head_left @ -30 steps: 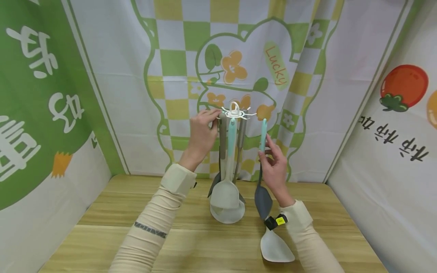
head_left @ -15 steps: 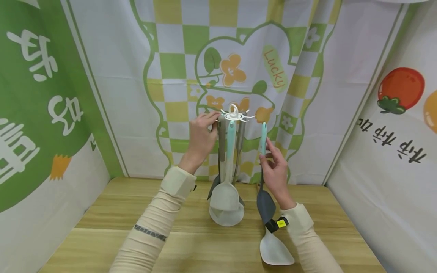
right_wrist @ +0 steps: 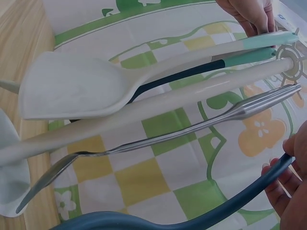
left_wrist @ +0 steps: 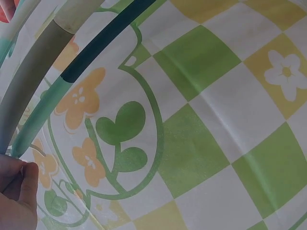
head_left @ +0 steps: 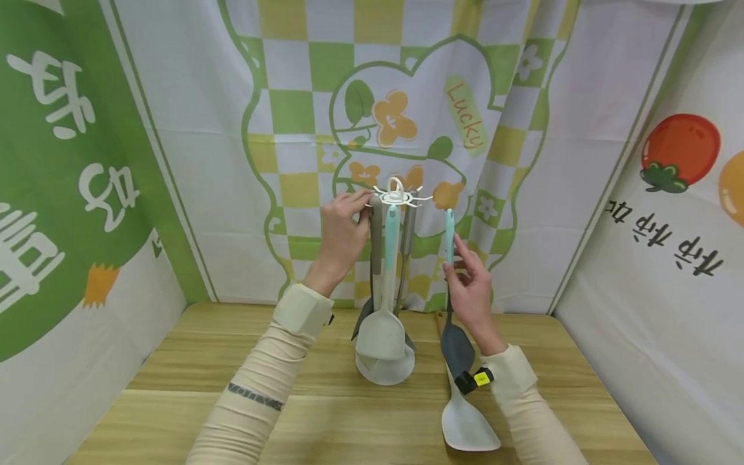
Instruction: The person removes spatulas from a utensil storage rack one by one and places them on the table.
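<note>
A white carousel rack (head_left: 396,196) stands upright with several utensils hanging from it. At its left side my left hand (head_left: 341,229) pinches the top of a hanging mint-handled dark utensil (left_wrist: 45,108), beside a grey-handled one (head_left: 375,236). A whitish turner (head_left: 382,336) with a mint handle hangs in front. To the right of the rack, my right hand (head_left: 469,281) holds a mint-handled dark blue utensil (head_left: 457,349) with a rounded head, thumb and fingers at the lower part of its handle. It hangs down, apart from the rack. My wrist camera overlaps its lower end.
Another white turner (head_left: 469,426) lies on the wooden table (head_left: 325,420) at the front right, partly covered by the held utensil. A steel-handled utensil (right_wrist: 187,132) hangs on the rack's right side. Behind the table hangs a checked cloth (head_left: 293,110).
The head of the dark blue utensil in my right hand has swung slightly right and toward me. My left hand stays at the rack's top.
</note>
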Demonstrator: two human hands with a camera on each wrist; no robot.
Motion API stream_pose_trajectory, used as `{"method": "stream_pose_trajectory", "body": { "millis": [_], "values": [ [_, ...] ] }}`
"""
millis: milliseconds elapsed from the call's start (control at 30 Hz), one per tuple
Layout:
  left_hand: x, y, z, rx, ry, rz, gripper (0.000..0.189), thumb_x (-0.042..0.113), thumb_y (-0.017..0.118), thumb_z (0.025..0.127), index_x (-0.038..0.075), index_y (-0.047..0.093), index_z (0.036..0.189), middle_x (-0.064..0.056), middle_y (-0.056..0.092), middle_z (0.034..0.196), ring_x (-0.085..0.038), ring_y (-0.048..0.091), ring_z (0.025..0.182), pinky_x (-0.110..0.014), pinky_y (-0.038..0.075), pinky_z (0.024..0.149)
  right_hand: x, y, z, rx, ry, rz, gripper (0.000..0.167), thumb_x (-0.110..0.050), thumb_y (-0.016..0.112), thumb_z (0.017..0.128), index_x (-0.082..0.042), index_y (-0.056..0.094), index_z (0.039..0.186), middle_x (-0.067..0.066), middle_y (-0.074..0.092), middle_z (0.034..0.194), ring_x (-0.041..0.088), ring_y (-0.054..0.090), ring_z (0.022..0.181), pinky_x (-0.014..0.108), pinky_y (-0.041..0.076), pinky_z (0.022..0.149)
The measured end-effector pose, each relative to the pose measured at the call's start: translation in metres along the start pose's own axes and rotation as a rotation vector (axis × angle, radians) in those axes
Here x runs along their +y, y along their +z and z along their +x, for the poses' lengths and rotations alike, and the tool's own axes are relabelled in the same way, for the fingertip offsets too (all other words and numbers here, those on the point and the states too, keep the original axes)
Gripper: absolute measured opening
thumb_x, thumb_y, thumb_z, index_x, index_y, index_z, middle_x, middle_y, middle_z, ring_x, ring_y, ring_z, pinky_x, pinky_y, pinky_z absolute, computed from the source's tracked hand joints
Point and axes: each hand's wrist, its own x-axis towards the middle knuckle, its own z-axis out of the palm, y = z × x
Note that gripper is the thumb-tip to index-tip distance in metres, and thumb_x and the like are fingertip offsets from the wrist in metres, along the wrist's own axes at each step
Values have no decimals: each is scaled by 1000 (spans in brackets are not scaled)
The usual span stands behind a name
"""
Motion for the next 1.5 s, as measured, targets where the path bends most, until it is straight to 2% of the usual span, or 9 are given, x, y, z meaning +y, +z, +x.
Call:
{"method": "stream_pose_trajectory", "body": {
  "millis": [300, 467, 533, 633, 700, 1100, 1500],
  "values": [
    [2, 0, 1, -7, 4, -5, 21, -15, 62, 91, -11, 75, 107, -22, 75, 109, -38, 71, 95, -45, 62, 84, 5, -9, -2, 24, -4, -7, 51, 15, 60, 94, 6, 52, 144, 39, 59, 117, 19, 62, 88, 13, 55, 68],
    [2, 0, 2, -5, 11, -8, 21, -15, 62, 91, -11, 75, 106, -22, 75, 108, -38, 71, 94, -46, 62, 84, 7, -15, -3, 21, -4, -18, 51, 16, 59, 94, 6, 52, 144, 39, 58, 116, 29, 62, 87, 13, 55, 66],
    [1, 1, 2, -4, 10, -5, 21, -15, 62, 91, -11, 75, 106, -22, 75, 108, -38, 71, 94, -46, 62, 83, 7, -18, -4, 17, 0, -22, 51, 15, 59, 95, 7, 51, 144, 39, 58, 116, 29, 61, 87, 12, 54, 66],
    [2, 1, 2, -7, 7, -2, 21, -15, 62, 91, -10, 75, 106, -22, 75, 108, -38, 72, 94, -45, 62, 84, 9, -23, -6, 20, 13, -31, 51, 14, 60, 95, 5, 51, 145, 38, 59, 118, 19, 61, 87, 11, 53, 66],
    [2, 1, 2, -10, 1, -2, 22, -15, 61, 91, -10, 75, 107, -22, 75, 108, -37, 72, 95, -45, 62, 84, 10, -26, -7, 27, 19, -39, 51, 13, 60, 95, 5, 52, 145, 36, 59, 120, 17, 61, 88, 12, 53, 66],
    [-1, 0, 3, -2, -4, 5, 22, -16, 61, 90, -10, 76, 105, -21, 75, 107, -38, 72, 94, -46, 62, 84, 20, -43, -16, 37, 6, -106, 52, 14, 61, 94, 6, 51, 144, 35, 59, 118, 22, 61, 87, 11, 52, 64],
    [1, 0, 1, -10, 4, 14, 21, -13, 61, 92, -8, 76, 105, -19, 76, 106, -37, 72, 90, -46, 62, 77, 30, -57, -26, 71, 8, -152, 51, 15, 63, 93, 7, 53, 142, 34, 61, 115, 13, 61, 85, 12, 52, 62]
  ]
}}
